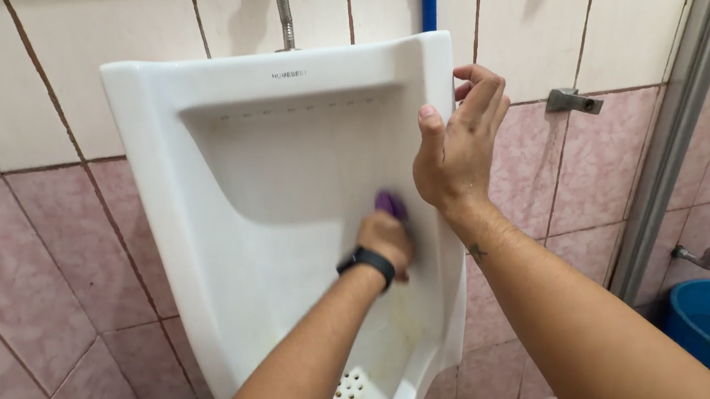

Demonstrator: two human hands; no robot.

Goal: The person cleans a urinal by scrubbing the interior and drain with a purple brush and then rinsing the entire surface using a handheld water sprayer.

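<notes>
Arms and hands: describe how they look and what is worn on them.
Both forearms are bare, with no sleeves in view. The left hand has a black band around its wrist, like a watch or fitness strap. The right hand wears nothing; a small dark tattoo marks the forearm just below the wrist. No gloves or rings are visible.

bucket right of urinal, seemingly under tap.
</notes>
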